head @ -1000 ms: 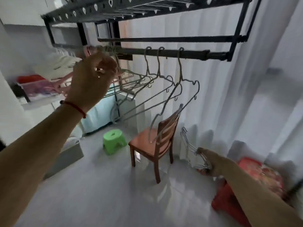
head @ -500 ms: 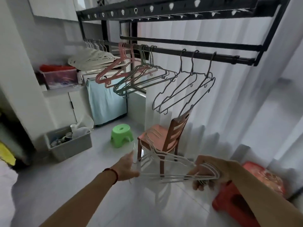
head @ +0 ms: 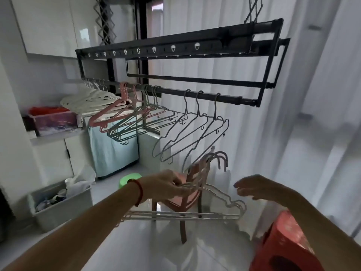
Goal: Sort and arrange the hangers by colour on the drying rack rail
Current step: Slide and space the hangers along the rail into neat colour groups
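Left fingers (head: 180, 187): curled and pinching the necks of a bundle of pale hangers, just below their hooks.
Left hand (head: 164, 187): reaches forward at chest height, a red band (head: 139, 193) round the wrist.
Right fingers (head: 243, 189): loosely bent and spread, holding nothing, just apart from the bundle's right shoulder.
Right hand (head: 257, 187): hovers palm down, level with the left hand.
Held hangers (head: 195, 215): several pale ones stacked flat together, hooks (head: 217, 160) pointing up, bars lying level below both hands, well below the rail.
Rail (head: 175, 92): dark bar running from upper left to right across the rack.
White hangers (head: 88, 98): packed together at the rail's far left end.
Pink hangers (head: 109, 114): next along the rail, touching the white group.
Green hangers (head: 134, 126): a tight bunch right of the pink ones.
Grey hangers (head: 191, 133): three, spaced apart, furthest right on the rail, above the hands.
Rack (head: 175, 48): black frame with a row of holes in its upper bar, in front of white curtains (head: 254, 118).
Chair (head: 188, 200): reddish wood, on the floor behind the held hangers.
Green stool (head: 129, 178): left of the chair, partly hidden by the left wrist.
Red stool (head: 283, 247): low right corner.
Bin (head: 58, 206): grey, on the floor at left, holding mixed items.
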Motion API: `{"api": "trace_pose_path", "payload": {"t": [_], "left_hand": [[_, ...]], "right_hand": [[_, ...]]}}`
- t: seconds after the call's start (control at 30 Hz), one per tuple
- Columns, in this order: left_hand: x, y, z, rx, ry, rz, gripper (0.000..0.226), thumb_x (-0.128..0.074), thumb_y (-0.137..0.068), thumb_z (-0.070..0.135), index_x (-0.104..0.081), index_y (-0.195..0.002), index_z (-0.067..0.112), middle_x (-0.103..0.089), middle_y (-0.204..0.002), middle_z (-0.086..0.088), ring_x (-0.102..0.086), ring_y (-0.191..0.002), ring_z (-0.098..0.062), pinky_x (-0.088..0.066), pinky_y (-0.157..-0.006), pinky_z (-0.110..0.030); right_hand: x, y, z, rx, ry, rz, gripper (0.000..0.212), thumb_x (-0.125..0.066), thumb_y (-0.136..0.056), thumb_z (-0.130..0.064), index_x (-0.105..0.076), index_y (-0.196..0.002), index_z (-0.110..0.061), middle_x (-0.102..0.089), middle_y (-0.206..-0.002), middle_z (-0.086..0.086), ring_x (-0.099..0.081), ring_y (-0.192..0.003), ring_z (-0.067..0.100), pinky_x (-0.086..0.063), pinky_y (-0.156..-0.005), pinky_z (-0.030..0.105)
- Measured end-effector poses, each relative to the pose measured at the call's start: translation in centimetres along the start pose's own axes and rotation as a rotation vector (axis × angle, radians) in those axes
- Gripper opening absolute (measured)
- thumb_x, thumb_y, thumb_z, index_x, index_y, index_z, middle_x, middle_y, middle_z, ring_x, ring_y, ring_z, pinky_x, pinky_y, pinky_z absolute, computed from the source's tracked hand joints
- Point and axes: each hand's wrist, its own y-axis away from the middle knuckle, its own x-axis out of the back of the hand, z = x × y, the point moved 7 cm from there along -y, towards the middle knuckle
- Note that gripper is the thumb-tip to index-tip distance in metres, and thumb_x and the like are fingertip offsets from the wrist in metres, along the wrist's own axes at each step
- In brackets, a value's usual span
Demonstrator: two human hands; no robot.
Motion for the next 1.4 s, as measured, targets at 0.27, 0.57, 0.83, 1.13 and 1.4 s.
{"api": "trace_pose_path", "payload": {"t": [0.27,0.57,0.83,1.13,1.4], "left_hand": [[5.5,-3.6,6.0,0.099,0.423,0.134,0.038,-0.040,-0.106,0.034,-0.058,-0.081,0.011,-0.043,-0.055,0.002,-0.026,-0.036,-0.008,-0.021,-0.036,-0.017],[8.8,-6.8,10.9,0.083,0.486,0.199,0.033,-0.037,-0.106,0.017,-0.056,-0.082,0.006,-0.044,-0.061,-0.003,-0.025,-0.039,-0.008,-0.018,-0.036,-0.014],[8.5,-11.1,12.8,0.094,0.619,0.187,0.033,-0.029,-0.105,0.006,-0.053,-0.082,0.003,-0.039,-0.063,-0.005,-0.026,-0.031,-0.005,-0.019,-0.034,-0.012],[8.4,-15.8,14.6,0.105,0.718,0.104,0.035,-0.025,-0.107,0.008,-0.050,-0.083,0.005,-0.038,-0.065,-0.005,-0.035,-0.032,-0.006,-0.029,-0.033,-0.014],[5.7,-17.8,11.2,0.095,0.756,0.020,0.028,-0.036,-0.105,0.012,-0.057,-0.091,0.000,-0.055,-0.066,-0.011,-0.061,-0.047,-0.019,-0.050,-0.044,-0.026]], "right_hand": [[8.8,3.9,-4.5,0.249,-0.109,0.663,0.026,-0.067,-0.088,-0.012,-0.071,-0.104,-0.031,-0.071,-0.106,-0.011,-0.067,-0.099,0.012,-0.050,-0.093,0.030],[12.1,3.0,-7.6,0.273,-0.120,0.758,0.036,-0.064,-0.089,-0.016,-0.065,-0.122,-0.030,-0.062,-0.128,0.000,-0.057,-0.117,0.015,-0.043,-0.096,0.026],[13.1,1.3,-8.5,0.333,-0.161,0.770,0.029,-0.065,-0.087,-0.014,-0.069,-0.108,-0.034,-0.067,-0.118,-0.007,-0.062,-0.107,0.007,-0.049,-0.094,0.026],[13.9,0.3,-10.9,0.439,-0.223,0.834,0.022,-0.063,-0.091,-0.011,-0.073,-0.108,-0.021,-0.070,-0.113,-0.007,-0.064,-0.096,0.000,-0.051,-0.081,0.014],[13.4,-4.0,-12.7,0.391,-0.181,0.904,0.032,-0.063,-0.093,-0.040,-0.055,-0.118,-0.022,-0.066,-0.119,-0.002,-0.068,-0.087,0.013,-0.056,-0.090,0.042]]}}
